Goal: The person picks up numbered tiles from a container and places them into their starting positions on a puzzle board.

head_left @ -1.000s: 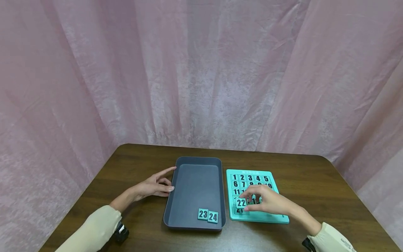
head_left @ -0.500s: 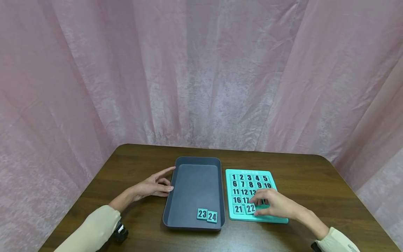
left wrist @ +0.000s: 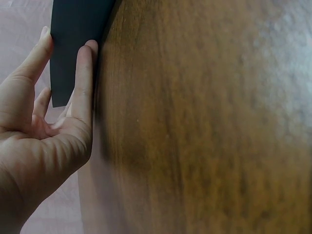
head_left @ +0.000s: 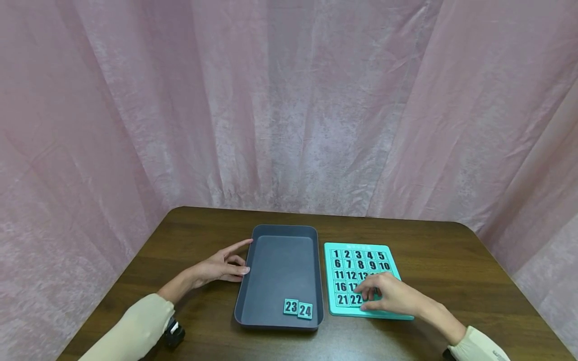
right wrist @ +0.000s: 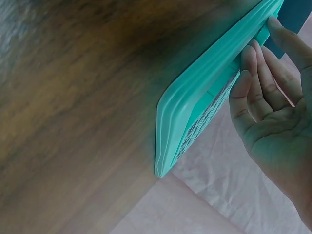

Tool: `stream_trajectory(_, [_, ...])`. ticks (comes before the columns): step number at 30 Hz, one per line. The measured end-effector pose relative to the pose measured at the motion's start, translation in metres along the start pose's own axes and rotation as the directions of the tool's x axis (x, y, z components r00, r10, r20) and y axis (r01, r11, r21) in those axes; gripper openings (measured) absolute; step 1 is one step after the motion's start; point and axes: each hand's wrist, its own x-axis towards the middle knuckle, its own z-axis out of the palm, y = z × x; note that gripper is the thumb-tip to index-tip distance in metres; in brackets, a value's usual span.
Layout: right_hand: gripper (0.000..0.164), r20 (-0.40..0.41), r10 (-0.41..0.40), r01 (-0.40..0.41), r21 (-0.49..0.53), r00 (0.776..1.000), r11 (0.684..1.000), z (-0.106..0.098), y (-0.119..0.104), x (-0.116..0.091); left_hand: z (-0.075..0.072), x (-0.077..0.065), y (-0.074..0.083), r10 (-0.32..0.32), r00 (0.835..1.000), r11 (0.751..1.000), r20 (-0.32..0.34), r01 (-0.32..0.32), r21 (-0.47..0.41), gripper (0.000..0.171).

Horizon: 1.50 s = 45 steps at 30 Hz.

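Note:
My right hand [head_left: 392, 295] is over the lower part of the teal number board [head_left: 331, 291], pinching the tile marked 22 [head_left: 355, 300] between thumb and fingers. That tile lies in the bottom row, just right of tile 21 [head_left: 342, 299]. In the right wrist view, the thumb and fingertips close on a teal tile edge [right wrist: 263, 32] by the board's rim. My left hand [head_left: 220, 266] rests against the left side of the dark grey tray [head_left: 282, 265], fingers extended along its wall. Tiles 23 [head_left: 291, 306] and 24 [head_left: 305, 311] lie in the tray's near right corner. My right hand hides some board numbers.
The tray and the board stand side by side on a brown wooden table [head_left: 433, 260], a narrow gap between them. Pink curtains [head_left: 289, 100] hang behind the table's far edge.
My right hand has carried tile 22 rightward and down from above tile 21, and it now sits flat in the bottom row. My left hand has stayed at the tray.

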Motion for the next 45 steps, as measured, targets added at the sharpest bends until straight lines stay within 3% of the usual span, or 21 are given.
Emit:
stream_trajectory(10, [0.027, 0.065, 0.076, -0.076, -0.001, 0.995, 0.997, -0.013, -0.01, 0.005, 0.001, 0.002, 0.001, -0.001, 1.0, 1.0, -0.002, 0.001, 0.007, 0.091])
stream_trajectory(19, [0.019, 0.141, 0.058, -0.038, -0.141, 0.988, 0.989, -0.028, -0.042, 0.068, -0.002, -0.001, -0.001, -0.015, 1.0, 1.0, -0.008, 0.015, -0.001, 0.091])
stream_trajectory(27, [0.021, 0.245, -0.052, 0.092, -0.155, 0.968, 0.984, -0.001, -0.074, 0.117, -0.001, -0.001, 0.0, -0.016, 1.0, 1.0, -0.012, 0.016, -0.002, 0.09])
stream_trajectory(30, [0.023, 0.298, -0.05, 0.115, -0.204, 0.953, 0.972, 0.015, -0.081, 0.126, 0.001, 0.001, 0.001, -0.012, 1.0, 1.0, -0.012, 0.012, -0.003, 0.09])
stream_trajectory(34, [0.032, 0.351, 0.003, 0.12, -0.329, 0.936, 0.937, 0.035, -0.085, 0.131, 0.002, 0.001, 0.0, -0.01, 1.0, 1.0, -0.016, 0.009, -0.009, 0.09])
stream_trajectory(38, [0.037, 0.352, 0.039, 0.116, -0.409, 0.935, 0.905, 0.048, -0.086, 0.131, 0.003, 0.001, -0.001, -0.018, 1.0, 1.0, -0.016, 0.018, -0.015, 0.091])
stream_trajectory(45, [0.031, 0.333, 0.068, 0.08, -0.41, 0.94, 0.909, 0.053, -0.088, 0.131, 0.003, 0.001, -0.002, -0.018, 1.0, 1.0, -0.017, 0.018, -0.011, 0.091])
